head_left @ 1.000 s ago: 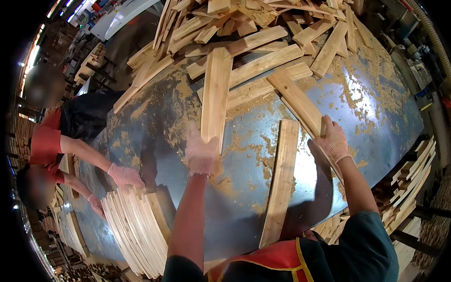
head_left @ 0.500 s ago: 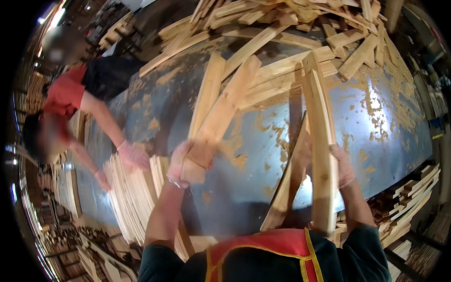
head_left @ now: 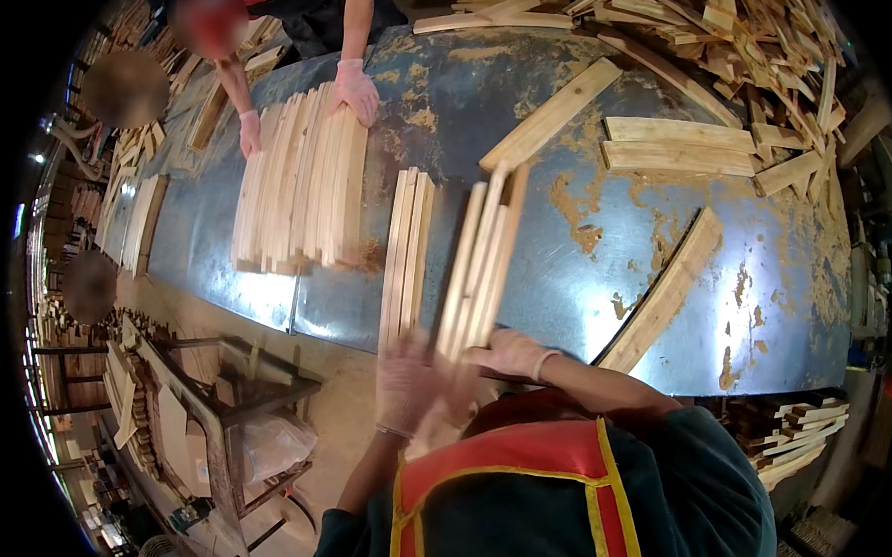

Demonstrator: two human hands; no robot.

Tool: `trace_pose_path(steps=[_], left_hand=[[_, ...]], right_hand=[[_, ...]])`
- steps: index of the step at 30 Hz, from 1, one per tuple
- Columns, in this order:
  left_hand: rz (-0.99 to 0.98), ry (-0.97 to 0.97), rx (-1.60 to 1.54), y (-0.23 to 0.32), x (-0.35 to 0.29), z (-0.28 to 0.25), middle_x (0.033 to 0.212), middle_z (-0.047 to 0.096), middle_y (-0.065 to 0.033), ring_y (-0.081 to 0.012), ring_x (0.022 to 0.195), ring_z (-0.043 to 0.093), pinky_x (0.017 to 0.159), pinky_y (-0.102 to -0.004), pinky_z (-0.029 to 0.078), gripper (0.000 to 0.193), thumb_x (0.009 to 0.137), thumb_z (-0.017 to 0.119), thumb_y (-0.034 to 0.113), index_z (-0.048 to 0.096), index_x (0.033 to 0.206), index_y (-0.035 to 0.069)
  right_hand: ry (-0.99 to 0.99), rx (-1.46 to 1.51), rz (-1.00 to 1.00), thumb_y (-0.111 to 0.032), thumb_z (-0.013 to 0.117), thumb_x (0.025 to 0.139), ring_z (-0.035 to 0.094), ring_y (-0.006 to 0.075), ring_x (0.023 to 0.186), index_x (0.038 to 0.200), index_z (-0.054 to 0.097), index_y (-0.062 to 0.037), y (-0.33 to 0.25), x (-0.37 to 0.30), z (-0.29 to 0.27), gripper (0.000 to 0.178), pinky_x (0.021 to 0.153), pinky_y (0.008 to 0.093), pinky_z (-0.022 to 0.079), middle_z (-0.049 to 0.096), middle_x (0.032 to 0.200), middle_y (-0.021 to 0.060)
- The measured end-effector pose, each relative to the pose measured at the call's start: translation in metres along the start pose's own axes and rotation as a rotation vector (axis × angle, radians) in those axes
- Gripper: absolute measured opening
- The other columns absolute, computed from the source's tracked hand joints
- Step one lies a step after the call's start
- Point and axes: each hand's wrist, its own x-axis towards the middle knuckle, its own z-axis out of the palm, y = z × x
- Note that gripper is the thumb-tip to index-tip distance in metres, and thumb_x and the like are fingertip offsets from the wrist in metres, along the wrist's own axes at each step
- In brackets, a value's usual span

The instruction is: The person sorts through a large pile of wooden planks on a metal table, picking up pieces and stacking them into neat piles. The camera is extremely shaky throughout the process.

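Note:
A bundle of long pale wooden slats leans upright in front of my chest, smeared by motion. My right hand, in a pale glove, closes on its right side near the lower end. My left hand, also gloved and blurred, is closed against the left side of that lower end; its separate fingers do not show well. Just left of the bundle, a narrow stack of slats lies on the metal table, its near end behind my left hand. To the right, a single board rests at a slant on the table.
Across the metal table, a co-worker's gloved hands hold a wide row of slats. Loose boards and a large heap of offcuts lie at the far right. A metal frame stand is at lower left.
My view has turned left. The two separately held boards are now brought together as a bundle between my hands. My right hand has come across to the left. The co-worker's row of slats appears farther up.

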Motion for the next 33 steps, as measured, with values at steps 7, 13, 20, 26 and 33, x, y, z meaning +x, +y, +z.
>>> trace_pose_path(steps=[7, 13, 20, 26, 33], left_hand=[[-0.454, -0.113, -0.597, -0.071, 0.04, 0.008, 0.124, 0.075, -0.0148, -0.0364, 0.117, 0.071, 0.102, -0.0484, 0.054, 0.098, 0.09, 0.076, 0.053, 0.034, 0.166, 0.008], [-0.452, -0.018, -0.112, -0.034, 0.077, -0.02, 0.155, 0.055, -0.0173, -0.0398, 0.141, 0.053, 0.116, -0.0504, 0.045, 0.102, 0.084, 0.082, 0.048, 0.035, 0.166, 0.01], [0.212, 0.394, 0.093, 0.073, 0.245, -0.058, 0.155, 0.05, -0.0188, -0.0431, 0.147, 0.043, 0.12, -0.0561, 0.038, 0.083, 0.079, 0.083, 0.026, 0.051, 0.153, 0.006], [0.286, 0.116, 0.119, 0.184, 0.44, -0.052, 0.154, 0.05, -0.0178, -0.0382, 0.147, 0.044, 0.12, -0.0505, 0.038, 0.097, 0.07, 0.09, 0.035, 0.048, 0.153, 0.006], [0.076, -0.278, 0.309, 0.221, 0.493, -0.079, 0.147, 0.058, -0.0178, -0.0331, 0.137, 0.056, 0.113, -0.0434, 0.047, 0.089, 0.073, 0.087, 0.05, 0.058, 0.146, 0.008]], right_hand=[[-0.044, -0.23, -0.146, -0.057, 0.064, 0.095, 0.066, 0.0437, 0.126, 0.144, 0.06, -0.0045, -0.048, 0.031, -0.008, 0.072, 0.107, 0.046, 0.052, 0.069, 0.132, 0.0293], [0.234, -0.005, -0.464, -0.041, 0.06, 0.105, 0.063, 0.0259, 0.129, 0.134, 0.064, -0.0047, 0.046, 0.006, -0.188, 0.047, 0.103, 0.0431, 0.05, 0.065, 0.144, 0.0116], [0.889, -0.398, 0.433, -0.042, 0.051, 0.103, 0.06, 0.0398, 0.136, 0.157, 0.045, -0.008, 0.188, -0.121, -0.479, 0.064, 0.11, 0.0484, 0.053, 0.058, 0.148, 0.0271], [1.13, -0.614, 0.698, -0.026, 0.065, 0.093, 0.052, 0.0386, 0.143, 0.16, 0.042, -0.0099, 0.352, -0.105, -0.622, 0.073, 0.118, 0.0467, 0.047, 0.05, 0.159, 0.018], [0.903, -0.551, 0.839, -0.024, 0.07, 0.088, 0.043, 0.0358, 0.153, 0.165, 0.033, -0.0124, 0.341, -0.103, -0.674, 0.086, 0.124, 0.0475, 0.038, 0.043, 0.167, 0.0137]])
